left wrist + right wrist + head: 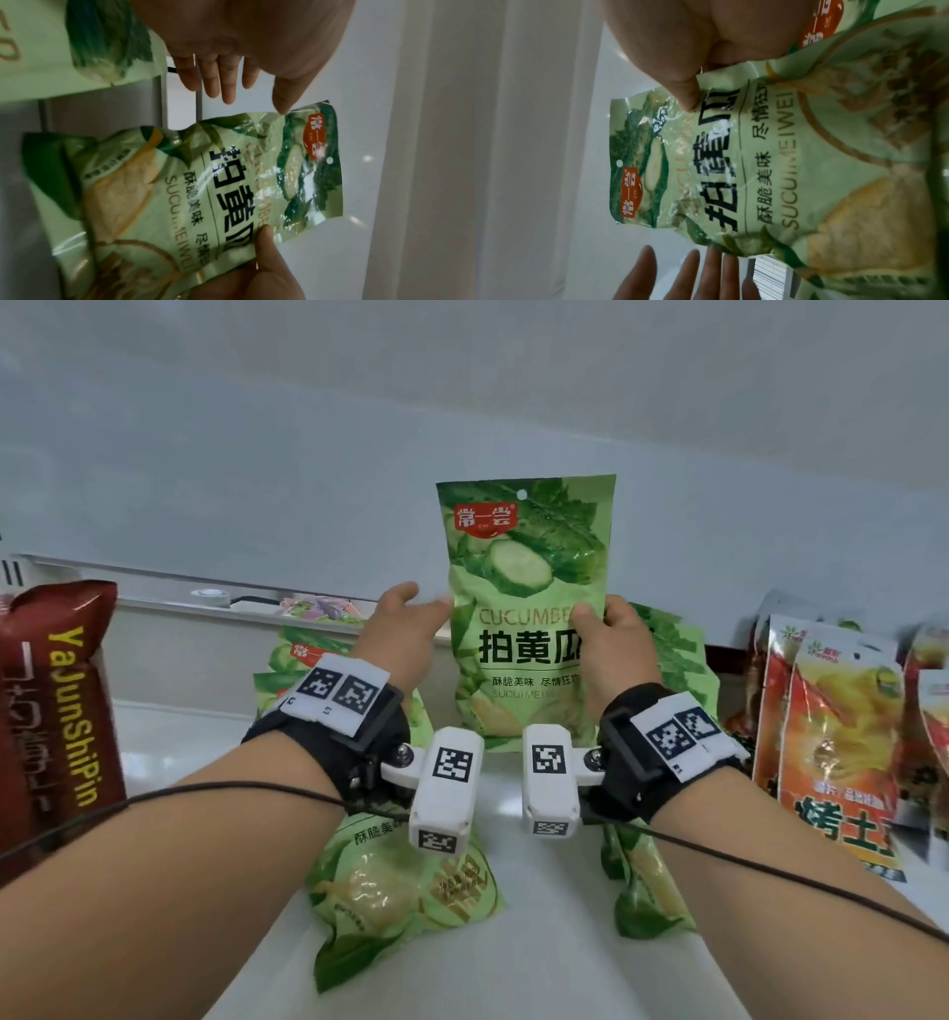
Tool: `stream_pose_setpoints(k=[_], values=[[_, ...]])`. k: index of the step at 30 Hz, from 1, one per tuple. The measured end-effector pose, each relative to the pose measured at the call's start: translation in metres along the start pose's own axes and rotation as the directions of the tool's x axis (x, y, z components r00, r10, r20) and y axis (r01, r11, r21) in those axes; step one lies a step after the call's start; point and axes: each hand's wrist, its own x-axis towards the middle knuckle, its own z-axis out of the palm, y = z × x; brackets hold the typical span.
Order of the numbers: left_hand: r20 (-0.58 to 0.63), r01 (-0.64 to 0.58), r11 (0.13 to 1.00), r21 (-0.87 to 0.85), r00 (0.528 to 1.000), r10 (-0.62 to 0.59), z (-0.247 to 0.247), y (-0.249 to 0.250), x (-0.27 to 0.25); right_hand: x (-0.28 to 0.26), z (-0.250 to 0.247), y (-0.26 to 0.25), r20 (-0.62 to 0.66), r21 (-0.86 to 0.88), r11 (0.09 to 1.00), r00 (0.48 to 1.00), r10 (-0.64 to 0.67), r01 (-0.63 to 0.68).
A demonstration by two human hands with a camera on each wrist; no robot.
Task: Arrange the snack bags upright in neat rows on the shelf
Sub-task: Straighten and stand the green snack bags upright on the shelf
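Observation:
A green cucumber snack bag (524, 588) stands upright on the white shelf (539, 968) at the centre, its front facing me. My right hand (601, 624) pinches the bag's right edge, thumb on the front and fingers hidden behind. My left hand (411, 618) is at the bag's left edge with straight, spread fingers; only the thumb tip touches the bag. The left wrist view shows the left hand (231, 77) spread above the bag (205, 192). The right wrist view shows the right thumb (685, 91) pressed on the bag (731, 172).
More green cucumber bags lie flat under my left wrist (400, 891) and under my right wrist (652, 891). A dark red bag (56, 711) stands at the left. Orange-red bags (832, 737) stand in a row at the right. A pale wall rises behind the shelf.

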Motion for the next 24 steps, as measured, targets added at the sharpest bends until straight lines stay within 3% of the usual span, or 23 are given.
stream_pose_setpoints(k=[2,4,6,18,24], values=[[0.051,-0.014,0.992,-0.125,0.999,0.021,0.006,0.008,-0.004,-0.005,-0.010,-0.002,0.047,0.043,0.999,0.999,0.010,-0.012],[0.080,-0.004,0.920,-0.392,0.996,0.039,0.014,0.015,-0.009,-0.012,-0.020,-0.003,0.090,0.068,0.997,0.996,0.025,-0.031],[0.063,-0.011,0.858,-0.513,0.997,0.051,0.020,0.022,-0.013,-0.018,-0.028,-0.007,0.135,0.106,0.993,0.990,0.044,-0.059],[0.043,-0.045,0.835,-0.549,0.996,0.081,0.018,0.027,-0.037,-0.039,-0.039,-0.037,0.196,0.326,0.945,0.979,-0.062,-0.005],[-0.063,-0.083,0.842,-0.534,0.996,0.058,0.007,0.032,-0.047,-0.040,-0.033,-0.028,0.278,0.352,0.930,0.960,0.001,-0.103]])
